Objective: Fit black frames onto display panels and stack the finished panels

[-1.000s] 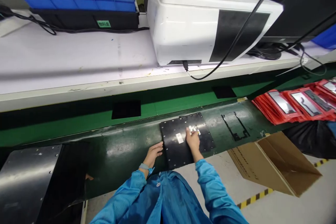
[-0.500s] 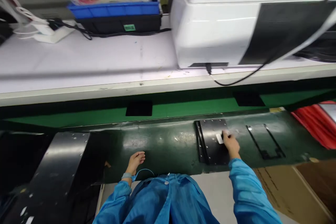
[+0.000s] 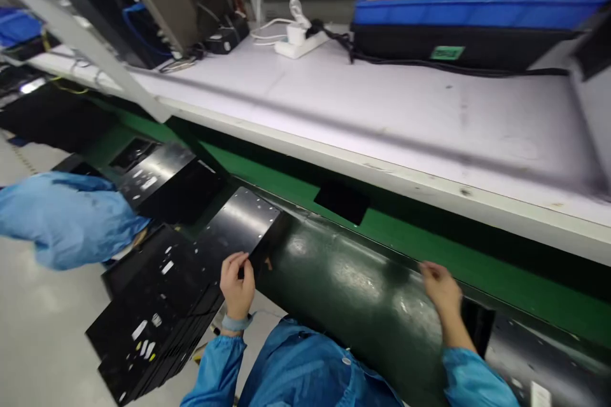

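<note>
My left hand [image 3: 237, 286] is in front of the nearest black metal panel [image 3: 238, 222] on the left, its fingers loosely curled with a gap at the thumb. Whether the fingertips touch the panel I cannot tell. Nothing shows in that hand. My right hand [image 3: 443, 292], somewhat blurred, hovers over the dark green work surface [image 3: 353, 280] with fingers half bent and holds nothing visible. Just right of its wrist lies another black metal panel [image 3: 534, 356] bearing a white label. A blue band is around my left wrist.
Stacked black panels [image 3: 162, 324] with white labels stand at lower left, beside a co-worker's blue sleeve [image 3: 71, 216]. A white shelf [image 3: 296, 95] crosses above the work surface, holding a blue bin [image 3: 458, 13] and a power strip [image 3: 298, 43]. A slanted white post [image 3: 105, 51] meets the shelf.
The view has swung left, bringing the stacked panels and co-worker into sight. My right hand has come off the black panel. My left hand is now near the left-hand panels.
</note>
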Demonstrator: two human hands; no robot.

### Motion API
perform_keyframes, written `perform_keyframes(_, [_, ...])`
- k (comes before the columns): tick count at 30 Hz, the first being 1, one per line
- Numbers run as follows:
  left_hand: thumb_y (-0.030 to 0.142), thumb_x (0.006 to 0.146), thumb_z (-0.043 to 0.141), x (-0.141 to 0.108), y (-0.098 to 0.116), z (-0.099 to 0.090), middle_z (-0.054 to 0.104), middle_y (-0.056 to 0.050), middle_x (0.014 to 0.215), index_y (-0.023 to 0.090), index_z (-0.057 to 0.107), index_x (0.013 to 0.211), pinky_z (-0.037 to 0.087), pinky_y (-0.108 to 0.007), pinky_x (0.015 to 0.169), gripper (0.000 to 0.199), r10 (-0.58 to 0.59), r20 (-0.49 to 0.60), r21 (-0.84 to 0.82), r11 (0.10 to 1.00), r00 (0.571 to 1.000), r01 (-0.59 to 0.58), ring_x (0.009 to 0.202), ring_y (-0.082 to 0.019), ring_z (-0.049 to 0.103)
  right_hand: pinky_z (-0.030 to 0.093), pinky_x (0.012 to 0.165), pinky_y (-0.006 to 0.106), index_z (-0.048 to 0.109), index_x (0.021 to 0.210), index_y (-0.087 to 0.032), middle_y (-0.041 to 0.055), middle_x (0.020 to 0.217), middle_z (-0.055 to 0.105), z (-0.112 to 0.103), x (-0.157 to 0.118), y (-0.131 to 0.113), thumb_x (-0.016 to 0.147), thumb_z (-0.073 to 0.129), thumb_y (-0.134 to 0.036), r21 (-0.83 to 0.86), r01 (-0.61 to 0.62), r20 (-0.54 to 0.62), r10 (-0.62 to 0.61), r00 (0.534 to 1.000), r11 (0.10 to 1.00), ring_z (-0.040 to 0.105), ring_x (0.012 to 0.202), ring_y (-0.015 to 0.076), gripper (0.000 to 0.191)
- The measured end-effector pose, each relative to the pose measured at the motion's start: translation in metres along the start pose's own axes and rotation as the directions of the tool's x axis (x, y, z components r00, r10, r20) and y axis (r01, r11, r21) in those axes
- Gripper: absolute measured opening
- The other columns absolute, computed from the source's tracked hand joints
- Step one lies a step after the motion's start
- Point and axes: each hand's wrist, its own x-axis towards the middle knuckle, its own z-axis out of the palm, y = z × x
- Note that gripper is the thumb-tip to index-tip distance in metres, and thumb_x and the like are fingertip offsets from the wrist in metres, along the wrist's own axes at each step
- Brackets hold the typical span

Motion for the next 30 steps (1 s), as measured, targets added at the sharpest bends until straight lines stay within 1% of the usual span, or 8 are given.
perform_keyframes(3, [0.047,0.099,0.054,0.059,-0.033,-0.026,0.057,-0.023,0.142,0.013,0.07,0.127,0.039,-0.055,0.119,0.048,-0.095,-0.066,0.337,0.935,0.993,0.112,0.14,-0.038,0.049,0.059,0.092,0.042,0.075,0.1,-0.019,0.0139,0.107,0.078,0.103,-0.073,-0.149,0.086,0.069,-0.043,0.335,0.098,0.448,-0.251,0.858,0.937,0.073,0.101,0.0285,0.028])
perform_keyframes(6, [0.059,0.097,0.054,0.106,-0.067,-0.039,0.054,-0.025,0.148,0.014,0.057,0.148,0.032,-0.071,0.117,0.068,-0.31,0.076,0.499,0.835,0.948,0.233,0.143,-0.046,0.043,0.061,0.078,0.033,0.072,0.103,-0.019,0.0095,0.103,0.078,0.188,-0.167,-0.235,0.084,0.08,-0.05,0.506,-0.101,0.793,-0.416,0.445,0.856,0.074,0.089,0.0213,0.037])
perform_keyframes(7, [0.063,0.096,0.053,0.115,-0.074,-0.041,0.056,-0.024,0.146,0.016,0.052,0.152,0.031,-0.073,0.115,0.073,-0.344,0.127,0.523,0.82,0.93,0.232,0.14,-0.046,0.046,0.061,0.075,0.031,0.07,0.101,-0.019,0.0091,0.104,0.077,0.206,-0.193,-0.249,0.083,0.081,-0.054,0.517,-0.169,0.82,-0.428,0.38,0.84,0.075,0.089,0.0207,0.04])
perform_keyframes(13, [0.066,0.088,0.064,0.1,-0.068,-0.027,0.061,-0.022,0.136,0.012,0.057,0.144,0.045,-0.053,0.106,0.079,-0.194,0.173,0.448,0.889,0.966,0.098,0.126,-0.041,0.055,0.061,0.068,0.031,0.066,0.103,-0.02,0.0075,0.099,0.075,0.22,-0.249,-0.262,0.079,0.08,-0.065,0.591,-0.238,0.76,-0.433,0.484,0.771,0.074,0.082,0.0219,0.053])
perform_keyframes(18, [0.052,0.086,0.072,0.042,0.0,-0.003,0.06,-0.022,0.131,0.016,0.065,0.139,0.044,-0.054,0.107,0.064,-0.148,0.166,0.281,0.955,0.975,0.097,0.123,-0.041,0.054,0.063,0.078,0.039,0.066,0.117,-0.02,0.0107,0.107,0.079,0.171,-0.232,-0.244,0.064,0.086,-0.062,0.76,-0.238,0.56,-0.422,0.713,0.605,0.076,0.097,0.0309,0.07])
perform_keyframes(22, [0.053,0.09,0.068,-0.012,0.062,0.024,0.057,-0.019,0.139,0.025,0.068,0.137,0.04,-0.056,0.114,0.054,-0.141,0.248,-0.04,0.987,0.958,0.156,0.132,-0.039,0.052,0.065,0.076,0.044,0.065,0.129,-0.022,0.0092,0.1,0.08,0.112,-0.199,-0.197,0.06,0.087,-0.061,0.745,-0.234,0.517,-0.318,0.795,0.624,0.078,0.091,0.0343,0.082])
perform_keyframes(24, [0.062,0.09,0.066,-0.041,0.084,0.039,0.053,-0.017,0.147,0.029,0.067,0.139,0.04,-0.057,0.118,0.059,-0.097,0.409,-0.189,0.964,0.907,0.188,0.137,-0.038,0.05,0.065,0.079,0.048,0.064,0.13,-0.025,0.009,0.1,0.08,0.088,-0.175,-0.168,0.062,0.081,-0.068,0.684,-0.15,0.484,-0.29,0.825,0.714,0.078,0.091,0.0366,0.082])
perform_keyframes(30, [0.079,0.085,0.061,-0.099,0.107,0.086,0.052,-0.017,0.155,0.028,0.049,0.158,0.044,-0.056,0.119,0.089,0.18,0.81,-0.402,0.863,0.558,0.306,0.142,-0.037,0.052,0.051,0.103,0.068,0.066,0.089,-0.033,0.0126,0.079,0.076,0.083,-0.125,-0.111,0.054,0.078,-0.077,0.196,0.162,0.413,-0.231,0.881,0.967,0.073,0.101,0.0509,0.058])
